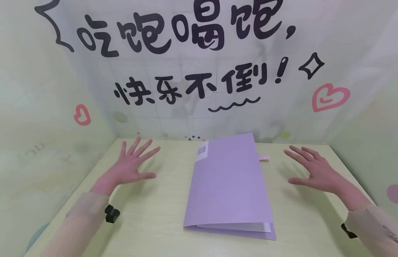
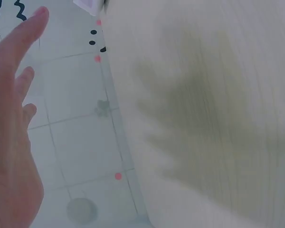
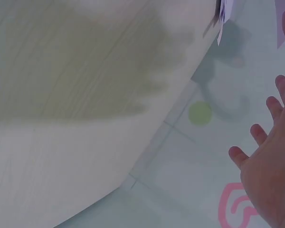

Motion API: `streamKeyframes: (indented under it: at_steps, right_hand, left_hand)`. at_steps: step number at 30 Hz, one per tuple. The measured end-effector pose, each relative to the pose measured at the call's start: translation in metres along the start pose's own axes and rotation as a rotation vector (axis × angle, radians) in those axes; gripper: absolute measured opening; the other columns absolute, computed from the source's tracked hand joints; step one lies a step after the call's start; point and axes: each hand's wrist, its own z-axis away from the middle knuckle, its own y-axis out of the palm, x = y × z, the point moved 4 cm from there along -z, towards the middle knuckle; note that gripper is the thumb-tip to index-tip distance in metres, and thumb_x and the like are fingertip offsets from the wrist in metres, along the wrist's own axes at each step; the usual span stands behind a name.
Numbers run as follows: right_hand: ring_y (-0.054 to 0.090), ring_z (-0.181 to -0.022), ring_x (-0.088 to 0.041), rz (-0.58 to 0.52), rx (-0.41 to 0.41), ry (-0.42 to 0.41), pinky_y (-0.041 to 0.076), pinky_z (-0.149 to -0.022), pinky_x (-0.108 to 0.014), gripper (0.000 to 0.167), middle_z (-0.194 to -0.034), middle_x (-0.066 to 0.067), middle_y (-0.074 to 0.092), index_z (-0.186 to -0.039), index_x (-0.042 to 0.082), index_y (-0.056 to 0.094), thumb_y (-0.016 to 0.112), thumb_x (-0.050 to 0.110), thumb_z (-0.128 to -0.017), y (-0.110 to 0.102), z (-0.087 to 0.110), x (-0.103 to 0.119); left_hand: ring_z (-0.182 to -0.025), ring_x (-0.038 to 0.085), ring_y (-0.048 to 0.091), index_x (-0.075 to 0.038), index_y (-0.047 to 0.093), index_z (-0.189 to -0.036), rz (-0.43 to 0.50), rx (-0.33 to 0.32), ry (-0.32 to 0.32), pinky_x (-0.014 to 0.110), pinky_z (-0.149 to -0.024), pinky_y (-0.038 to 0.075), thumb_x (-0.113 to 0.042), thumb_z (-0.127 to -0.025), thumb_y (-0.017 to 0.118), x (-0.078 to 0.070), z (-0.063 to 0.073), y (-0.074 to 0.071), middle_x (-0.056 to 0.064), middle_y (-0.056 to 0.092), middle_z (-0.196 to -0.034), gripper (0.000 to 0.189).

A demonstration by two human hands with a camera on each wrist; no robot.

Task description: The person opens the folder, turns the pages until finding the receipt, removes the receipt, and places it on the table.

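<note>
A purple folder lies on the pale wooden table, its cover slightly raised at the near edge so that white paper shows inside. It has a white label at its upper left, and a small pink tab sticks out on the right. To the folder's left, my left hand hovers over the table with fingers spread, touching nothing. My right hand is held in the air on the other side, fingers extended, also holding nothing. Both wrist views show hand shadows on the tabletop.
A pale curtain-like wall with black characters and pink hearts stands behind the table's back edge. Similar side walls flank the table. Dark small devices are worn at both wrists.
</note>
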Motion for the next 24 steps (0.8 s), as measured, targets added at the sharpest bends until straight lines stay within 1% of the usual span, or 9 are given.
streamKeyframes:
  at_steps: [6,12,20,24]
  right_hand:
    - [0.03,-0.137,-0.048,-0.038,0.008,-0.017,0.028,-0.101,-0.069,0.09,-0.16,-0.008,0.033,-0.154,0.028,0.034,0.079,0.047,-0.079,0.008,-0.011,0.01]
    - [0.029,-0.137,-0.048,-0.078,0.018,-0.035,0.028,-0.102,-0.068,0.086,-0.16,-0.009,0.033,-0.153,0.025,0.037,0.078,0.046,-0.081,0.022,-0.018,0.013]
    - [0.037,-0.133,-0.043,-0.134,0.006,-0.094,0.034,-0.101,-0.059,0.078,-0.155,-0.014,0.039,-0.15,0.017,0.042,0.078,0.037,-0.083,0.036,-0.029,0.014]
    - [0.04,-0.131,-0.04,-0.172,0.01,-0.102,0.035,-0.1,-0.055,0.076,-0.154,-0.017,0.041,-0.148,0.016,0.044,0.079,0.035,-0.083,0.045,-0.034,0.013]
  left_hand:
    - [-0.153,0.044,-0.003,-0.036,0.027,-0.156,0.025,-0.013,0.023,0.079,-0.111,-0.005,-0.061,-0.08,0.071,-0.012,0.001,-0.002,0.008,0.015,-0.167,0.091]
    - [-0.153,0.045,0.0,-0.035,0.027,-0.156,0.036,-0.021,0.037,0.08,-0.111,-0.003,-0.058,-0.08,0.073,-0.021,0.003,-0.002,0.009,0.018,-0.166,0.091]
    - [-0.153,0.046,0.003,-0.035,0.028,-0.155,0.065,-0.036,0.06,0.08,-0.11,-0.001,-0.057,-0.08,0.073,-0.031,0.007,0.001,0.007,0.017,-0.167,0.091]
    - [-0.153,0.045,0.003,-0.035,0.028,-0.155,0.086,-0.045,0.075,0.08,-0.11,0.0,-0.055,-0.079,0.074,-0.037,0.009,0.003,0.006,0.017,-0.167,0.091]
